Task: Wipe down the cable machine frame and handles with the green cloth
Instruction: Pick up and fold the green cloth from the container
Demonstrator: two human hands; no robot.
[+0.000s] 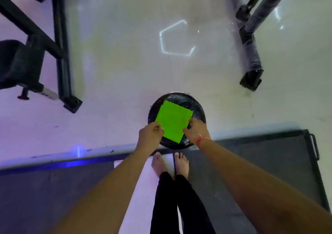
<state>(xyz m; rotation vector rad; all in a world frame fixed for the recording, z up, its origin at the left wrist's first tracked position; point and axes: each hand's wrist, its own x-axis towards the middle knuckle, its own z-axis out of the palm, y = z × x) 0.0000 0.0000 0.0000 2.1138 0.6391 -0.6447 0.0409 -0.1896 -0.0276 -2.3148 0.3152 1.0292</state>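
Note:
A bright green cloth (172, 120), folded into a flat rectangle, is held low over a round black weight plate (198, 113) on the floor. My left hand (150, 135) pinches the cloth's near left corner. My right hand (196, 131), with a red thread at the wrist, pinches the near right edge. Black machine frame legs stand on the floor at the left (62, 54) and at the upper right (251, 54). No handles are in view.
A black padded seat (16, 63) sits at the far left on the frame. Dark rubber mats (260, 162) lie on the near floor to both sides. My bare feet (169, 163) stand just behind the plate. The glossy pale floor reflects ceiling lights.

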